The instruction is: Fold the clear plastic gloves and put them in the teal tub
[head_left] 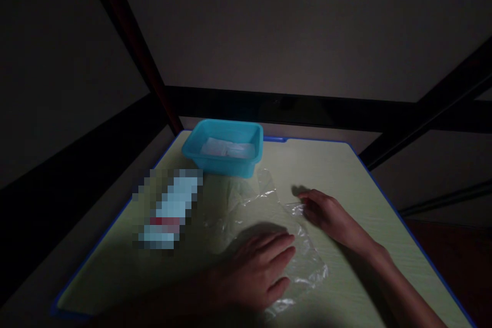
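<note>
A clear plastic bag (265, 212) lies spread and crinkled on the pale table, catching light along its folds. My left hand (261, 269) rests over its near part with the palm down and the fingers stretched to the right. At the bag's right edge, my right hand (325, 212) has its fingers curled in around a gathered bit of the film. The fingertips of that hand are partly hidden by shadow.
A turquoise plastic basin (226, 166) with white folded packets (228, 148) inside stands at the back left. Left of the bag lies a pixelated pale oblong thing (177, 202). Blue edging borders the table (319, 159), with a wall behind.
</note>
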`<state>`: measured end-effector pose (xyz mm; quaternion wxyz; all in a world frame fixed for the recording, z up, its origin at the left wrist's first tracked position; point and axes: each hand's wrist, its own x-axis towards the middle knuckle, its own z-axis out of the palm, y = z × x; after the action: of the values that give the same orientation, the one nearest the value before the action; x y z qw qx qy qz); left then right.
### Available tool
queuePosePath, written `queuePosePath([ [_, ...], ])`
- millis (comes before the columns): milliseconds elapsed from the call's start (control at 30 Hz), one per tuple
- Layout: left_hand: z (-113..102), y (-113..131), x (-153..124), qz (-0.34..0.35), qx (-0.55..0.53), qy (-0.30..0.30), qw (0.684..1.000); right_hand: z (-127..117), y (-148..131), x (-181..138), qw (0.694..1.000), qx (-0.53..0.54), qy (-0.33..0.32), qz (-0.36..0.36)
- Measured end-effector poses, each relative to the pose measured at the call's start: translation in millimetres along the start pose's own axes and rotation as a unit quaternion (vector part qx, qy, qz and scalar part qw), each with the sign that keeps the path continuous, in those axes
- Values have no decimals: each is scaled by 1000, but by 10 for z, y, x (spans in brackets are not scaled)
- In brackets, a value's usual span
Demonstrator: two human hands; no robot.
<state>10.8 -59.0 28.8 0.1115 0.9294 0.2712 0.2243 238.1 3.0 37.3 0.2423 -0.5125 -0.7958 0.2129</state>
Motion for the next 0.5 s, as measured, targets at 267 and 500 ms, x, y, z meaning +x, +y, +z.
queuePosePath([
  [267,-101,-34,15,20,8,-168,985,-32,-76,36,998,9,56,-13],
  [500,-75,-45,-5,33,13,-165,986,-24,-151,25,985,167,41,8],
])
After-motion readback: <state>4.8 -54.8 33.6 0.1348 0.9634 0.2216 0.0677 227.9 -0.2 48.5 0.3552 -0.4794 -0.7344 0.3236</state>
